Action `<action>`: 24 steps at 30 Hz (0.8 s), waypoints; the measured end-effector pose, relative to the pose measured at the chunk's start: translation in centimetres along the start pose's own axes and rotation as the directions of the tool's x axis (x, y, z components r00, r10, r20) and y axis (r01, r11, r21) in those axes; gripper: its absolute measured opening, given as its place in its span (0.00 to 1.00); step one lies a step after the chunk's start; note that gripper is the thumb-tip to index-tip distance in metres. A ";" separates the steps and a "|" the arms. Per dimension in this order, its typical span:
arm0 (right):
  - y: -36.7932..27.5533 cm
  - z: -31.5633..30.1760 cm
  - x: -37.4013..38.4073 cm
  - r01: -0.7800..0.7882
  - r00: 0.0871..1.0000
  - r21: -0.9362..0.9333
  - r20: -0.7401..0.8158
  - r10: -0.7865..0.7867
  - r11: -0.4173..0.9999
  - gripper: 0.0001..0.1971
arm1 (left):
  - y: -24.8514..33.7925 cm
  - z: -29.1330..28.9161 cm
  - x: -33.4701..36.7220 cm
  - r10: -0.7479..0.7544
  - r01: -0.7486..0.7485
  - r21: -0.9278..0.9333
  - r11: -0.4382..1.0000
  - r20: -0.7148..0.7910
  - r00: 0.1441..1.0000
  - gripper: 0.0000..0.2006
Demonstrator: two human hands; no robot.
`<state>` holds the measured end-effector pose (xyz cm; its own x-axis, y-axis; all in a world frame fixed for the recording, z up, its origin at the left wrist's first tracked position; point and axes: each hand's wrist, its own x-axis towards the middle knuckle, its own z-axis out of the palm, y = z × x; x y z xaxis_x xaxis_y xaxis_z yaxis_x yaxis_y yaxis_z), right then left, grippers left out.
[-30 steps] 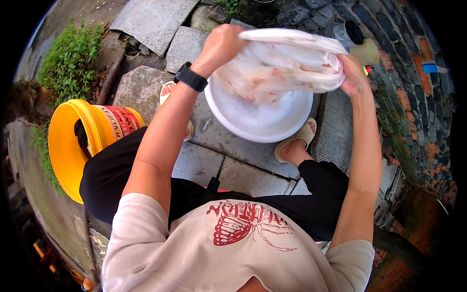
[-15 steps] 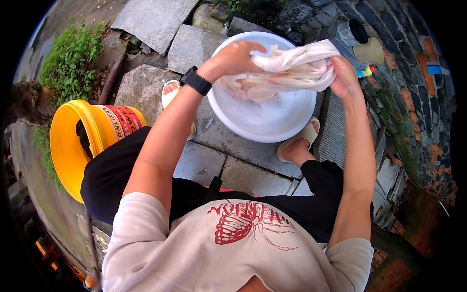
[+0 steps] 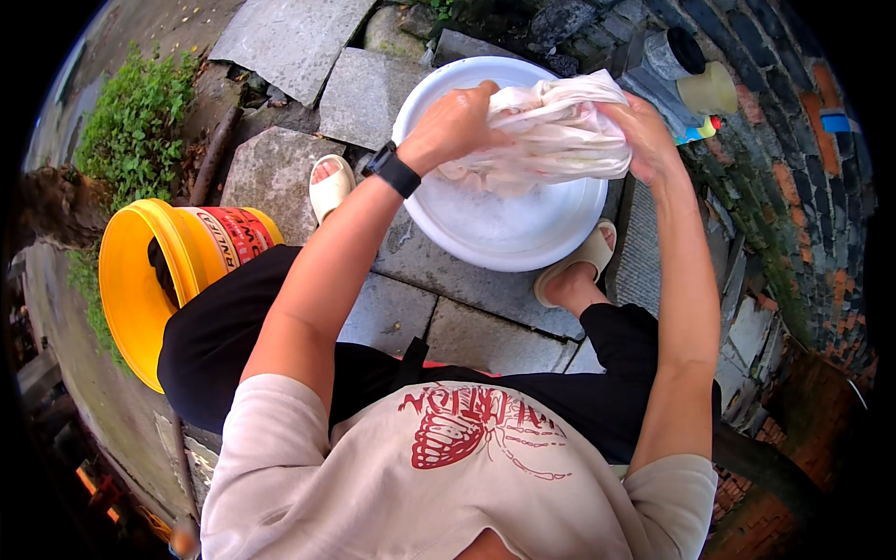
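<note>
A wet, bunched white cloth (image 3: 565, 126) with faint pinkish stains hangs between my hands above a round white basin (image 3: 485, 252). My left hand (image 3: 462, 121), a black watch (image 3: 392, 169) on its wrist, is closed on the cloth's left end. At the other end my right hand (image 3: 642, 138) grips the folds, its fingers partly hidden behind the fabric. The cloth's lower part droops into the basin, over whitish, sudsy water (image 3: 499, 213). What kind of garment or cloth it is cannot be made out.
A yellow bucket (image 3: 140, 289) lies tipped on its side to my left, dark fabric inside. Beyond the basin's right side are a ridged stone slab (image 3: 639, 238), a grey tub (image 3: 674, 53), a cream container (image 3: 707, 89) and a brick wall (image 3: 793, 187). Paving stones (image 3: 495, 336) lie underfoot.
My hands have drawn closer together, the right one moving left. The cloth, stretched and twisted before, is now bunched into thicker folds.
</note>
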<state>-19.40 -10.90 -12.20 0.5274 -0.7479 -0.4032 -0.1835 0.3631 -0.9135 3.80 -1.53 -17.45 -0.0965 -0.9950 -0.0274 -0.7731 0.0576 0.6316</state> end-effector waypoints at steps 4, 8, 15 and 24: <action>-0.9 1.2 -1.0 0.101 0.988 -0.270 0.138 -0.065 0.958 0.20 | -1.2 -0.7 0.7 -0.339 0.270 -0.396 0.878 -0.114 0.934 0.16; -0.1 1.0 0.4 -0.076 0.994 -0.567 0.016 0.104 0.820 0.20 | -0.5 -1.5 0.4 -0.231 0.203 -0.976 0.076 0.181 0.956 0.14; 2.5 -1.4 1.1 -0.041 0.997 0.437 0.080 0.007 0.898 0.14 | -1.1 -0.5 0.7 -0.175 0.167 -0.151 0.974 -0.045 0.983 0.28; 1.9 2.5 0.6 0.068 0.994 0.134 -0.100 -0.055 0.989 0.16 | -0.6 1.2 1.0 0.037 -0.093 -0.065 0.993 -0.595 0.803 0.21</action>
<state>-17.37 -9.32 -14.02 0.4511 -0.8183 -0.3562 -0.0346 0.3828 -0.9232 3.37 -2.41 -18.79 0.2670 -0.8458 0.4619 -0.7183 0.1449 0.6805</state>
